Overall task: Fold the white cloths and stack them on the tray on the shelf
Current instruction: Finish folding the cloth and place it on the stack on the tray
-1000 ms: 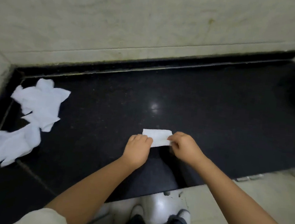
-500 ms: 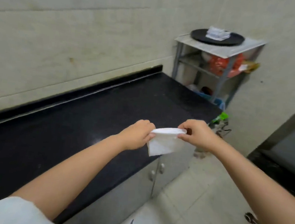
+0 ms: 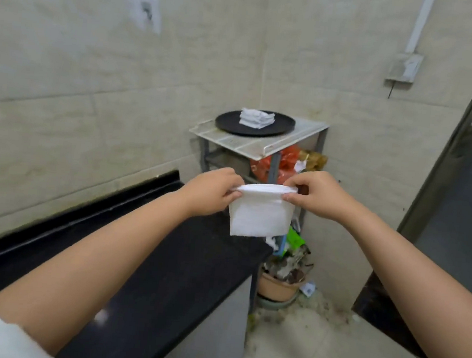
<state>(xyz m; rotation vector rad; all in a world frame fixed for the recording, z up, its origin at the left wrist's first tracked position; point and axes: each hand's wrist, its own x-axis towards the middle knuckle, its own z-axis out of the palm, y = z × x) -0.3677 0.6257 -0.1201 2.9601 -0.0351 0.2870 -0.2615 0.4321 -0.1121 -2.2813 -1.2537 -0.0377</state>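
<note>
The black countertop ran below my arms, ending just before the metal shelf in the corner. On its top sat the round black tray bearing a stack of folded white cloths. I held a folded white cloth in the air, my left hand and right hand each pinching an upper corner.

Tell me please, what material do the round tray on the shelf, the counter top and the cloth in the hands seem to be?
Round tray: black with a dull sheen, probably plastic or coated metal; the view cannot settle which.
Counter top: black polished stone, by its glossy reflections.
Folded white cloth: soft woven fabric, likely cotton; it hangs limp and looks matte where the left hand and right hand pinch it.
</note>
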